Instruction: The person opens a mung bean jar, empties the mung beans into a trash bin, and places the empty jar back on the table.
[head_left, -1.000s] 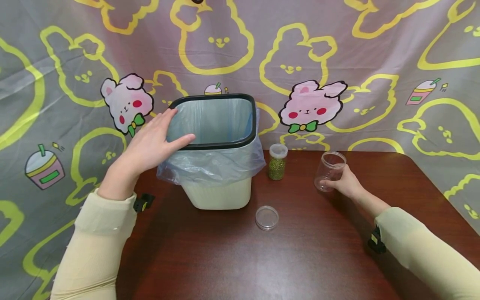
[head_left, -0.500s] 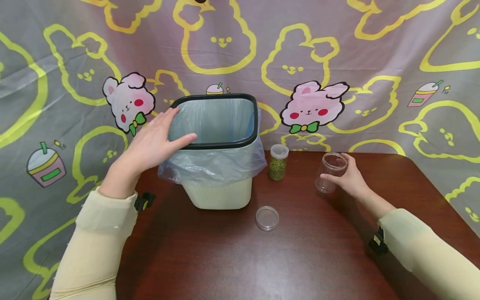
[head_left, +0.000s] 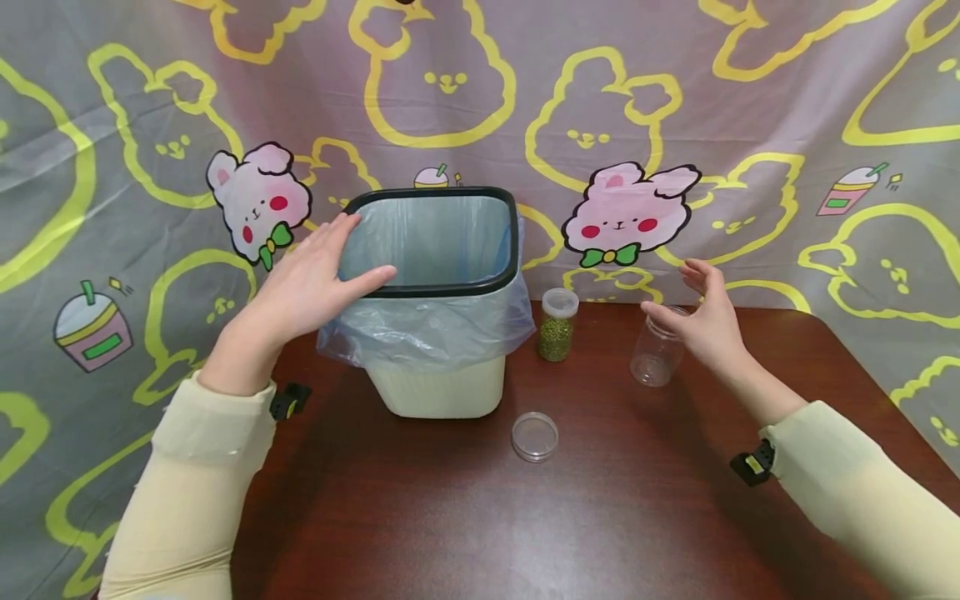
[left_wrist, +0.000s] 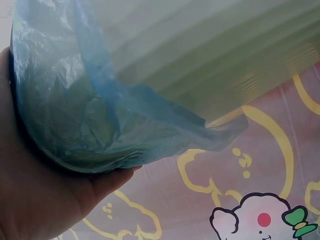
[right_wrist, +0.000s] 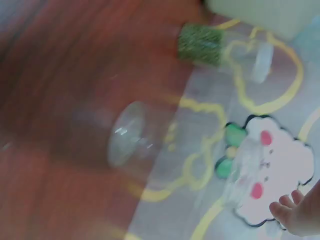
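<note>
My left hand (head_left: 300, 292) rests on the black rim (head_left: 450, 291) of a cream trash bin (head_left: 442, 390), thumb and fingers spread over its near left corner. In the left wrist view, the blue bin liner (left_wrist: 75, 110) hangs folded over that rim. Just above a clear, empty-looking plastic jar (head_left: 652, 367) is my right hand (head_left: 716, 325), holding nothing, with its fingers parted and partly overlapping the jar's mouth. The jar stands upright, uncapped. A clear round lid (head_left: 535, 437) lies on the table. Motion blurs the right wrist view, where only some fingertips (right_wrist: 287, 212) show.
Between the bin and the empty jar stands a capped jar (head_left: 555, 336) partly filled with small green beans. All of this is on a dark reddish-brown table (head_left: 525, 525). A rabbit-print cloth (head_left: 480, 100) hangs behind the table.
My right hand has let go of the clear jar and lifted upward off it, fingers spreading. The jar stays where it stood. My left hand remains on the bin rim.
</note>
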